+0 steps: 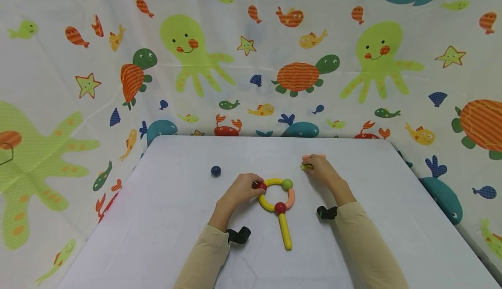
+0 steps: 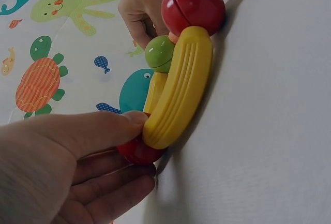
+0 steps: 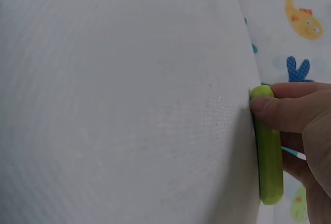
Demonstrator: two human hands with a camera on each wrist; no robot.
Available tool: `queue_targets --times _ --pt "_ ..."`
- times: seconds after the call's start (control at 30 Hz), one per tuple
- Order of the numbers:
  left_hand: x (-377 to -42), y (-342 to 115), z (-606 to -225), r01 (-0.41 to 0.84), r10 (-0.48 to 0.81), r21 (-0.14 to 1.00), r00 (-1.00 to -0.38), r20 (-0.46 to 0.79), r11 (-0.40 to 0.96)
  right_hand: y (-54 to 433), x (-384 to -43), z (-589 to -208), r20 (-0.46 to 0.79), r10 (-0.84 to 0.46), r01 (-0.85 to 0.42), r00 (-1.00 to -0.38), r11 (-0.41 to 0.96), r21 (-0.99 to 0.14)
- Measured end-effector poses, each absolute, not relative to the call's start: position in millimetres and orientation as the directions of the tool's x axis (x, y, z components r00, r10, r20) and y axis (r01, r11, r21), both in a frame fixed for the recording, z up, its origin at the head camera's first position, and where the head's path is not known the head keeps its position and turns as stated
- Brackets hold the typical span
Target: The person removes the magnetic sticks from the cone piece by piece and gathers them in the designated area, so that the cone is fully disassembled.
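A ring of curved yellow pieces (image 2: 183, 89) and a curved peach piece (image 1: 290, 198), joined by red and green balls, lies on the white table. A straight yellow stick (image 1: 285, 232) runs from its red ball (image 1: 280, 208) toward the near edge. My left hand (image 1: 240, 193) pinches the ring's left red ball (image 2: 140, 150) between thumb and fingers. Beyond the ring's green ball (image 1: 287, 184), my right hand (image 1: 323, 173) pinches a light green stick (image 3: 270, 157) by one end, at the table surface. Behind that hand a peach stick (image 1: 313, 156) is partly hidden.
A dark blue ball (image 1: 215, 171) sits on the white table (image 1: 157, 219), left of and beyond the ring. Cloth printed with sea animals (image 1: 243, 62) hangs behind the table and along its sides. Each wrist carries a small black camera (image 1: 239, 235).
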State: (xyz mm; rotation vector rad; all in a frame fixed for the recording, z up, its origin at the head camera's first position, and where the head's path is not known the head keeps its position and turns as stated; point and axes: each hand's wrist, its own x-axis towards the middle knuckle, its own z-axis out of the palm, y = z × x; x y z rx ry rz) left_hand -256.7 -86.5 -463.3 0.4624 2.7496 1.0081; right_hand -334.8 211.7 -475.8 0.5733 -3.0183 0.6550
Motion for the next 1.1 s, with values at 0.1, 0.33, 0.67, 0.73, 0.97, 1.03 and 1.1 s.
queue_targets --times 0.1,0.33,0.67,0.73,0.97,1.03,1.1 --pt "-256 -86 -462 0.224 0.346 0.655 -0.936 -0.06 0.722 213 -334 -476 0.071 -0.344 -0.342 -0.936 0.846 -0.409" --pt "-258 -86 -463 0.23 0.349 0.652 -0.935 -0.058 0.722 216 -331 -472 0.059 -0.317 -0.313 -0.947 0.859 -0.404" --pt "-259 -87 -465 0.24 0.352 0.65 -0.935 -0.046 0.721 226 -328 -469 0.074 -0.304 -0.311 -0.95 0.89 -0.333" --pt "-258 -87 -464 0.236 0.351 0.651 -0.935 -0.049 0.721 226 -329 -469 0.071 -0.297 -0.303 -0.952 0.895 -0.327" --pt "-256 -87 -463 0.228 0.346 0.653 -0.937 -0.055 0.722 225 -334 -470 0.092 -0.273 -0.288 -0.958 0.908 -0.304" --pt "-256 -87 -463 0.224 0.343 0.654 -0.937 -0.058 0.722 225 -336 -470 0.108 -0.269 -0.289 -0.957 0.909 -0.3" --pt "-256 -87 -463 0.222 0.342 0.658 -0.938 -0.058 0.72 224 -338 -470 0.126 -0.263 -0.289 -0.957 0.91 -0.298"
